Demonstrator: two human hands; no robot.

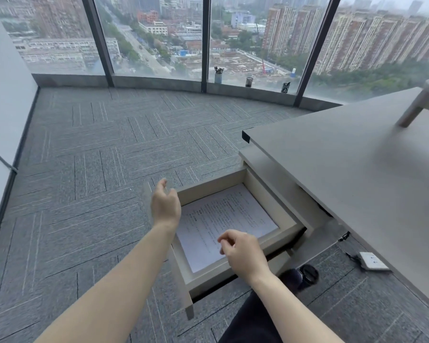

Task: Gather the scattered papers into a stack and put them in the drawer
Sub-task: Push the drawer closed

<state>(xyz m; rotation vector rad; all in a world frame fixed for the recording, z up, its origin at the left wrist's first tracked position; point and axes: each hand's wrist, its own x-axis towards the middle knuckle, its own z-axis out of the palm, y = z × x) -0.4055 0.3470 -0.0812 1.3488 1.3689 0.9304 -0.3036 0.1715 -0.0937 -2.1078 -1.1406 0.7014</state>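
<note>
Lying flat in the pulled-out drawer, the papers form one stack of white printed sheets that covers most of the drawer's floor, with their edges close to its pale walls. The drawer juts out from a unit under the grey surface, open toward the carpeted floor.

The left hand hangs over the drawer's far-left corner, palm turned inward, its fingers loosely spread and slightly curled, with nothing in them. The right hand hovers above the near edge of the drawer and the near end of the papers; its fingers are curled downward and partly apart, empty, and whether they touch the top sheet cannot be told. Both bare forearms reach in from the bottom of the view.

On the floor beside the drawer lies a dark round object, and further right a white power strip with a black cord. Against the window on the sill stand three pen cups
</note>
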